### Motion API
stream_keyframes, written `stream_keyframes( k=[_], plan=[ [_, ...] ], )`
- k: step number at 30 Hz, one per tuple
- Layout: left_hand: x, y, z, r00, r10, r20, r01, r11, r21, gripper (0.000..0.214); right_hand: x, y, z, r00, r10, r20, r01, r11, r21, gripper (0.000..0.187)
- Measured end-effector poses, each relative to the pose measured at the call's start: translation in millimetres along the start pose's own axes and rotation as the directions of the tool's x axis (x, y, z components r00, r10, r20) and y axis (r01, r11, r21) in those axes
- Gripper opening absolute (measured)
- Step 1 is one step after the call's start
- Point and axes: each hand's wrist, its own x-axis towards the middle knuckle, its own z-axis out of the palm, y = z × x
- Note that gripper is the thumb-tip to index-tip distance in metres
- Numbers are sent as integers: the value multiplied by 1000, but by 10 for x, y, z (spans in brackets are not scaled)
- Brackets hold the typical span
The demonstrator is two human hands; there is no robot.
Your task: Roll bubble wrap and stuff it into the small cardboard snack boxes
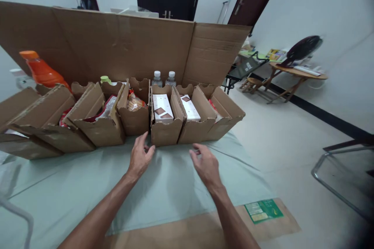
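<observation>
My left hand (139, 155) hovers over the pale green cloth (73, 190), fingers loosely apart and holding nothing, just in front of a small cardboard box (165, 132) with a white carton (162, 108) inside. My right hand (206, 165) is beside it, fingers curled but apart, also holding nothing. Behind that box stand two clear water bottles (164, 78). A neighbouring box (195, 130) holds another white carton (190, 107).
Several open cardboard boxes (99, 130) of packaged goods line the cloth, backed by a tall cardboard sheet (117, 42). An orange bottle (42, 71) stands at far left. To the right are a round wooden table (295, 72), a fan (302, 48) and a metal frame (336, 186).
</observation>
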Motion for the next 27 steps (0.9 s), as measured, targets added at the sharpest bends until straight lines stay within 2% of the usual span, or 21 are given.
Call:
stream_keyframes(
  k=[3, 6, 10, 13, 18, 21, 27],
  plan=[
    [137, 41, 27, 997, 23, 70, -22, 1000, -13, 65, 213, 145, -203, 986, 154, -68, -156, 987, -27, 37],
    [242, 23, 26, 992, 29, 119, -28, 1000, -14, 65, 375, 194, -279, 971, 240, -1, -240, 970, 31, 46],
    [313, -51, 13, 990, 20, 141, -19, 1000, -9, 56, 479, 172, -196, 974, 213, 81, -222, 967, 123, 41],
    [328, -58, 25, 990, 4, 139, -5, 1000, 7, 55, 501, 193, -130, 976, 206, 66, -214, 965, 149, 36],
    [336, 30, 73, 987, -34, 158, 23, 997, 67, 65, 536, 272, -84, 975, 222, 19, -222, 967, 124, 31],
    [371, 46, 92, 986, -48, 160, 33, 995, 95, 62, 570, 293, -68, 974, 228, 2, -227, 969, 95, 28],
    [405, -6, 71, 984, -44, 175, 23, 992, 121, 56, 503, 215, -161, 976, 218, -12, -216, 973, 83, 34]
  ],
)
